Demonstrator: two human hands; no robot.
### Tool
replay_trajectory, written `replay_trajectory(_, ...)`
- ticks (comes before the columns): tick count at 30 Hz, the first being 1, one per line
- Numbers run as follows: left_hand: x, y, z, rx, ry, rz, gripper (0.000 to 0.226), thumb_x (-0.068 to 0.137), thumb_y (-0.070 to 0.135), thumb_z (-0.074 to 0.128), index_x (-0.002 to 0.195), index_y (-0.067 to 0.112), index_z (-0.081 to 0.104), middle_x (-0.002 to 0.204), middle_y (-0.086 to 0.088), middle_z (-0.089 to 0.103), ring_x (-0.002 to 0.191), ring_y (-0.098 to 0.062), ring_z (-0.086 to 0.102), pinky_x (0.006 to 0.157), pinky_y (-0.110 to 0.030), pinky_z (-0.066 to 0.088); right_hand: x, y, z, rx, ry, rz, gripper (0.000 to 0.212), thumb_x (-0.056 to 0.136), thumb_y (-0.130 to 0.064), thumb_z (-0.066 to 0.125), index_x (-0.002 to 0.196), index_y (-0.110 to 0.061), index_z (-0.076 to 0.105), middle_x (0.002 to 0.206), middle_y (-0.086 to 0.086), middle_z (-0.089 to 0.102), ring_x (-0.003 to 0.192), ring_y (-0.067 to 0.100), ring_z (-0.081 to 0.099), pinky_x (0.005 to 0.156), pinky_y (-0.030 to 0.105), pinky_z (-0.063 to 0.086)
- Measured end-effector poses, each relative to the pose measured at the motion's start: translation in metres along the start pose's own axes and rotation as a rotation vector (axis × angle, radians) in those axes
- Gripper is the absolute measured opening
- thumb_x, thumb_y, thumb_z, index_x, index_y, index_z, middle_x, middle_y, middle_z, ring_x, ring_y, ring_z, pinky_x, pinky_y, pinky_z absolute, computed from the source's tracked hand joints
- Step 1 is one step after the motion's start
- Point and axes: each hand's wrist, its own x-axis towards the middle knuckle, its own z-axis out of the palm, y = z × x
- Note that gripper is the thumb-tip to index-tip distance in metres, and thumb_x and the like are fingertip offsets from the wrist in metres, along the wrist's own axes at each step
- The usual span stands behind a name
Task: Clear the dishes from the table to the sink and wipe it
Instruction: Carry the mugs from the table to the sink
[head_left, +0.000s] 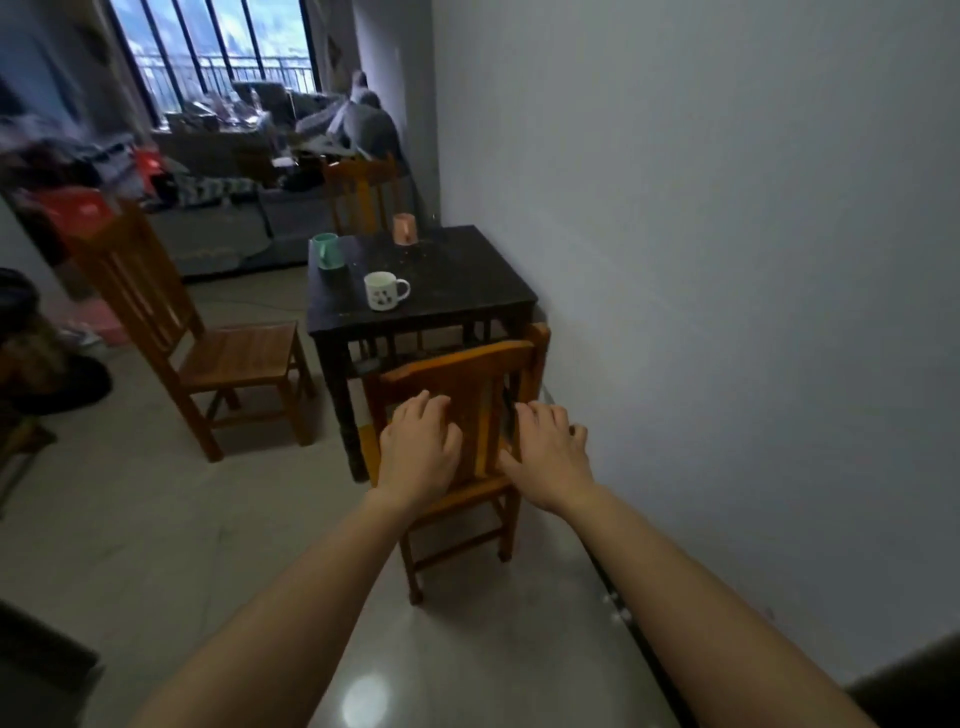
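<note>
A small dark table (457, 291) stands against the white wall ahead. Three cups sit on it: a white mug (383, 291) with a handle near the front, a green cup (327, 250) at the left edge, and an orange-pink cup (404, 228) at the back. Crumbs speckle the tabletop. My left hand (421, 452) and my right hand (548, 454) are stretched forward, fingers spread, holding nothing. They hover in front of the back of a wooden chair (457, 374), well short of the table.
A second wooden chair (208, 343) stands left of the table and a third (363, 192) behind it. The white wall (701, 260) runs along the right. Sofas, clothes and clutter fill the room near the window (218, 47). The tiled floor (156, 519) lies open on the left.
</note>
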Motion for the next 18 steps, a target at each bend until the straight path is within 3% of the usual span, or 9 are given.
replay_trajectory(9, 0.191, -0.076, -0.065, -0.025, -0.037, -0.077, 0.049, 0.096, 0.034, 0.043, 0.143, 0.022, 0.037, 0.151, -0.004, 0.032, 0.142, -0.023, 0.023, 0.114, -0.047, 0.026, 0.209, -0.093, 0.004, -0.023, 0.033, -0.022, 0.064, 0.091, -0.04, 0.051, 0.145, -0.017, 0.027, 0.149, 0.006, 0.029, 0.14, 0.024, 0.022, 0.112, 0.049, 0.02)
replay_trajectory(18, 0.356, -0.169, -0.056, -0.07, -0.115, -0.16, 0.049, 0.096, 0.034, 0.042, 0.143, 0.02, 0.036, 0.148, -0.003, 0.037, 0.139, -0.023, 0.028, 0.112, -0.047, 0.029, 0.391, -0.151, 0.063, -0.029, -0.054, -0.021, 0.063, 0.09, -0.039, 0.053, 0.143, -0.016, 0.03, 0.146, 0.007, 0.033, 0.137, 0.025, 0.026, 0.111, 0.049, 0.023)
